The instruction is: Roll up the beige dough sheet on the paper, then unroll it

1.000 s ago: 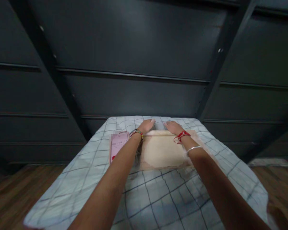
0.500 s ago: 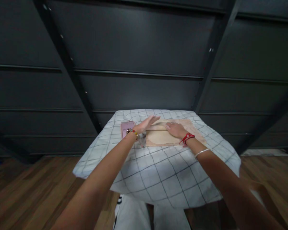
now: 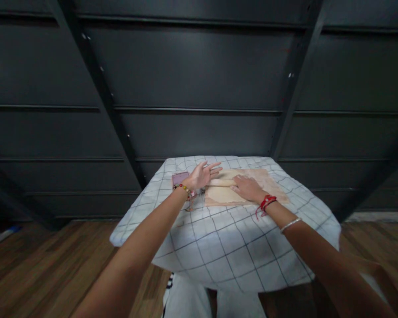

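Note:
My left hand (image 3: 200, 176) is open, its fingers spread and its palm partly showing, beside the left end of a pale cylinder (image 3: 221, 182). My right hand (image 3: 248, 188) lies over the cylinder's right part with its fingers curled on it. I cannot tell if the cylinder is a rolling pin or a rolled-up sheet. It rests across a flat cream sheet (image 3: 222, 195) with pinkish-brown edges. By my left wrist sits a small, clear or greyish thing (image 3: 200, 191), mostly hidden. Left of it lies a mauve, flat, rectangular thing (image 3: 179, 178).
A white cloth with a dark grid (image 3: 219, 238) covers the small table and hangs over its front edge. Behind stands a dark panelled wall (image 3: 199, 66). Wooden flooring (image 3: 69, 260) shows on both sides, and my light trousers (image 3: 189, 300) are below the table.
My left hand has turned so that its palm shows more and its fingers have spread. My right hand stays on the cylinder. The whole view has shifted slightly.

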Motion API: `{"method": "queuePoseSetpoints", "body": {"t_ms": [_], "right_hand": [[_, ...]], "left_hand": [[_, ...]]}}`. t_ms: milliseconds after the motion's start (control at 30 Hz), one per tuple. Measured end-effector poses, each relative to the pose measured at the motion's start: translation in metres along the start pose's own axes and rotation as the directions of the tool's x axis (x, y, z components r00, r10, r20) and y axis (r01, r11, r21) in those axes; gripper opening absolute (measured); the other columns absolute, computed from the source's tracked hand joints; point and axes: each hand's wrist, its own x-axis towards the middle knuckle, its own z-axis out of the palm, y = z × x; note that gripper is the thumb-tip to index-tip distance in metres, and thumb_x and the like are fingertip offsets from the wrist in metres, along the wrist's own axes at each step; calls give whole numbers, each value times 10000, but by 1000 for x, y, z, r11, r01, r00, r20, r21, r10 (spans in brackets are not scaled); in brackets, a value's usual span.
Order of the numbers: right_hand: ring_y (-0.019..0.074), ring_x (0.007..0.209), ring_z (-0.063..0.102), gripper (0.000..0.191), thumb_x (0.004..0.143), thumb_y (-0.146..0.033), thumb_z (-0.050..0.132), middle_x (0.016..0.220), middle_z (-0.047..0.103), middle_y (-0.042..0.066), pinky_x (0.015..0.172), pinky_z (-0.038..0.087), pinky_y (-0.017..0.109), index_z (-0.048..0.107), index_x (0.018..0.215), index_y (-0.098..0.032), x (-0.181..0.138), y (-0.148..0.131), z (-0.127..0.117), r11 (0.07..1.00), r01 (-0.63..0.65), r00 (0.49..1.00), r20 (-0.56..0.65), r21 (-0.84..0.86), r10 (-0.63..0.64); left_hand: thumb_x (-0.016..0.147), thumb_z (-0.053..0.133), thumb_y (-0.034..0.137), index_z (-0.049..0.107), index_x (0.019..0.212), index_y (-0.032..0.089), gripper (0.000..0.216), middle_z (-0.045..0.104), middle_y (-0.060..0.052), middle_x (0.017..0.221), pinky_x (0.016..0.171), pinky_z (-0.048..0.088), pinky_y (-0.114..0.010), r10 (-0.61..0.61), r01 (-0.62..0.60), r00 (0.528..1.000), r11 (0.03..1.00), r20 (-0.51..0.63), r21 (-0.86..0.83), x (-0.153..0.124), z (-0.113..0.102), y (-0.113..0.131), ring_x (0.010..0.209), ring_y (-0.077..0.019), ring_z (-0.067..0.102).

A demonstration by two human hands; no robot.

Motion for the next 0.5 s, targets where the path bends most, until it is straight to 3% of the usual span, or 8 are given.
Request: {"method": "queuePoseSetpoints", "body": {"t_ms": [167,267,333,400,467,500], "right_hand": [[284,1121,514,420,962,-469,323,1225,571,153,877,409,412,548,1141,-163,11,6,1,1000,23,1000,-5,-20,-23],[287,1145,495,466,969,-496,276,1262,544,148,889,399,418,547,1157,-167,22,14,3,999,39,999,-7,-4,-39],[278,1138,500,478,973,-500,255,1254,548,135,899,395,413,549,1165,-176,32,20,5,999,37,999,-10,13,-37],[263,1122,509,483,977,-502,239,1229,564,120,906,394,403,546,1183,-192,42,26,7,999,35,999,-4,32,-35],[253,1123,508,485,980,-506,228,1222,571,110,907,398,401,539,1206,-211,53,31,8,998,35,999,3,44,-36],[252,1128,504,478,982,-501,228,1226,571,108,906,401,405,539,1211,-219,59,34,8,998,38,999,4,44,-38]], "left_hand": [[856,317,565,420,1410,173,687,472,-122,1406,1106,173,-456,56,-51,997,995,-59,90,13,-7,-1,1346,-288,329],[881,254,569,447,1390,168,676,432,-124,1443,1108,193,-425,108,-67,988,943,-110,326,26,-5,-3,1356,-274,329],[899,254,556,518,1323,174,629,432,-113,1446,1104,207,-404,121,-7,981,805,-153,594,35,-1,-6,1355,-276,333],[899,310,528,617,1178,166,550,500,-124,1385,1094,221,-412,125,117,967,561,-224,820,45,1,-10,1333,-308,358],[885,372,490,668,1002,164,455,587,-140,1271,1080,231,-437,137,223,947,362,-289,905,54,0,-16,1309,-345,376],[877,394,468,670,933,172,409,617,-138,1216,1075,234,-443,149,243,942,319,-302,916,59,-3,-19,1308,-353,372]]}}
